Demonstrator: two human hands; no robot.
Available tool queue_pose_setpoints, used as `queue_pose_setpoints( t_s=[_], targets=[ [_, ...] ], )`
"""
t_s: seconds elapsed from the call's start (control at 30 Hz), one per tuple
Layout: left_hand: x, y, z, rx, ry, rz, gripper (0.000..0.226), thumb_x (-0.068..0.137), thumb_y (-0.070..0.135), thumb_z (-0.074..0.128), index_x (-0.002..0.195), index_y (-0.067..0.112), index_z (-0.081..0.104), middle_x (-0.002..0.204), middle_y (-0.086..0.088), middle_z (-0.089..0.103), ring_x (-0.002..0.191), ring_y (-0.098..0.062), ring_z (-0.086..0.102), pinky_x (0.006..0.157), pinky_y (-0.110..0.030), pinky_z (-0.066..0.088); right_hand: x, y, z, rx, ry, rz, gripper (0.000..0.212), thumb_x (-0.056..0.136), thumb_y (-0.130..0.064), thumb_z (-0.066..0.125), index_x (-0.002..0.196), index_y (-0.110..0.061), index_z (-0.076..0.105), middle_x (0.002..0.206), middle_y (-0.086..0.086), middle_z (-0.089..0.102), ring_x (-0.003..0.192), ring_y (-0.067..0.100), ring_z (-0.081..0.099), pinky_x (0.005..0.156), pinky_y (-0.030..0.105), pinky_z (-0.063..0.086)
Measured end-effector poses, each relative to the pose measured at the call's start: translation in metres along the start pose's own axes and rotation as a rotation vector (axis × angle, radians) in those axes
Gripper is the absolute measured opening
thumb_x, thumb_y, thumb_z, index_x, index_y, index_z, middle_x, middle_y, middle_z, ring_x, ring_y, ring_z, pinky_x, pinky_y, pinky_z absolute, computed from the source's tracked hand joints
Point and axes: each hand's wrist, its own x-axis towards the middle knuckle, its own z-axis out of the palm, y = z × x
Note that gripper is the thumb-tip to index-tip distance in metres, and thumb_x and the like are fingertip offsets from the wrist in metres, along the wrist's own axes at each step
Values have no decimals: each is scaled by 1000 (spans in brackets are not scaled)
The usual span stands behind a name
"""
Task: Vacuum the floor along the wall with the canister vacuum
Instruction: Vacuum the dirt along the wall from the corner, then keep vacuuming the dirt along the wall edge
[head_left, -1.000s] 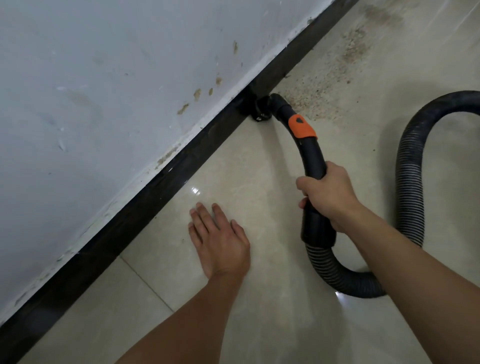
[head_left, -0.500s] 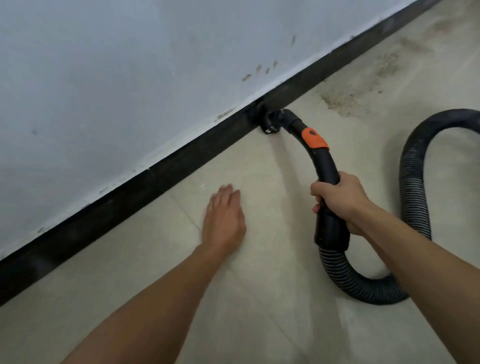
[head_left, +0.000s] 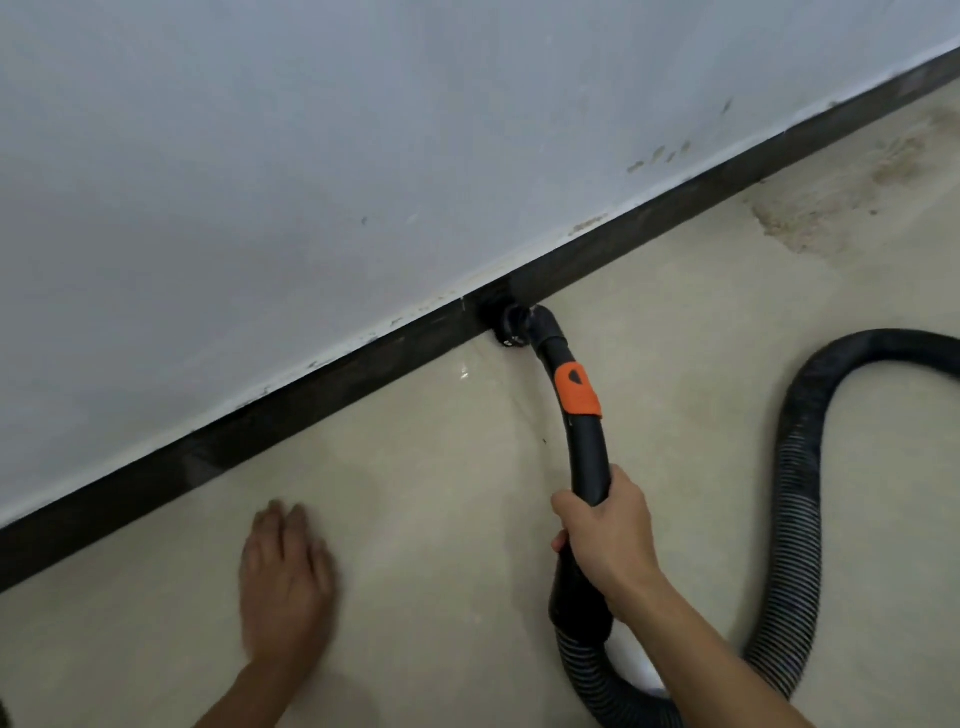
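Roughly midway, I judge: my right hand (head_left: 605, 540) grips the hose handle (head_left: 587, 447), nozzle (head_left: 506, 325) against the baseboard (head_left: 311, 395), my left hand (head_left: 285, 577) lies flat and open on the floor (head_left: 441, 467) (bracing, I think), and a dust patch (head_left: 810, 218) farther along the wall (head_left: 311, 156) is left to do.

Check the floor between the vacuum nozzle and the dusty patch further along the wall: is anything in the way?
Nothing visible. The nozzle sits at the baseboard, and only bare tile runs from it to the dusty patch. The hose loops out from the wall; the left hand lies on the opposite side.
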Motion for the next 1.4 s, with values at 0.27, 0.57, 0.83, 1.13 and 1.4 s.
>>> queue_pose_setpoints(
  t_s=[0.27,0.57,0.83,1.13,1.4],
  targets=[
    [0,-8,-23,43,-203,43,63,88,31,27,122,-12,58,131,-37,49,121,-53,48,99,-58,41,-75,10,39,-278,-258,4,26,67,-33,59,89,-25,48,76,5,66,64,27,69,64,40,58],
    [14,13,-90,185,-749,17,47,102,31,41,145,15,35,149,-8,39,132,-22,42,102,-22,34,-44,-5,-72,-392,-67,101,20,77,-29,65,93,-22,55,80,4,66,67,26,68,68,39,58],
    [-71,191,-183,-135,-837,23,28,98,30,52,117,13,64,112,-8,66,108,-24,60,83,-24,41,-127,-48,-220,-437,-93,251,16,75,-26,68,80,-20,55,66,4,65,56,24,67,58,42,58],
    [-105,406,-330,-764,-923,-624,45,94,55,49,103,12,58,100,-14,69,94,-29,65,78,-39,51,-254,-151,-320,-584,-169,168,32,78,-44,59,101,-24,52,90,1,69,91,26,65,69,32,43],
    [-129,572,-413,-1012,-812,-903,45,94,41,59,119,6,46,97,-21,62,86,-39,67,79,-54,54,-273,-222,-436,-333,-147,242,43,74,-59,57,109,-35,50,96,-11,67,90,14,65,76,30,49]
  ],
)
